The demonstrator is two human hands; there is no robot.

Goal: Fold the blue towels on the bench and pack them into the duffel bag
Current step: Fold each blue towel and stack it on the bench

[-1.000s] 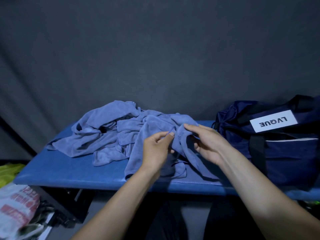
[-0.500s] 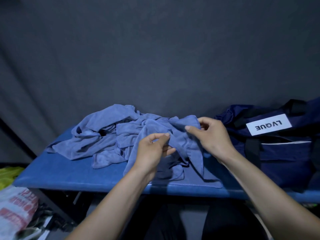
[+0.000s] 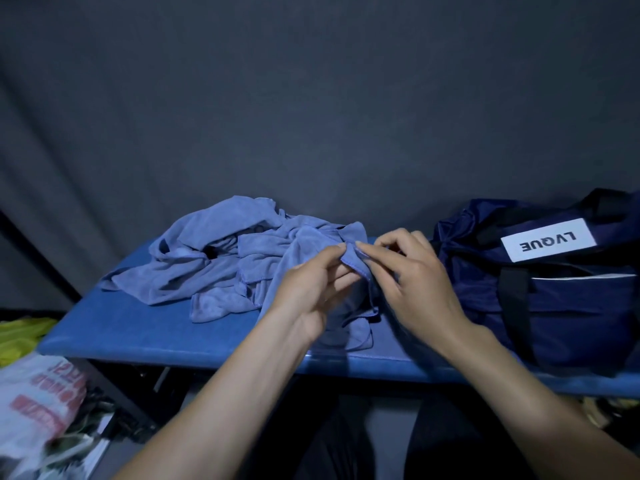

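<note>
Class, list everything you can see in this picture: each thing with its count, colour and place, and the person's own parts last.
crumpled blue cloth towels: a heap, count unclear, light blue, left and middle of bench; one corner lifted.
padded blue bench: one, blue, across the middle.
navy fabric duffel bag: one, dark blue with black straps and white label, right end of bench.
white printed plastic bag: one, white with red print, floor, lower left.
yellow-green cloth: one, far left.
grey fabric backdrop: one, behind.
hands: left hand and right hand, both pinching the lifted towel corner.
</note>
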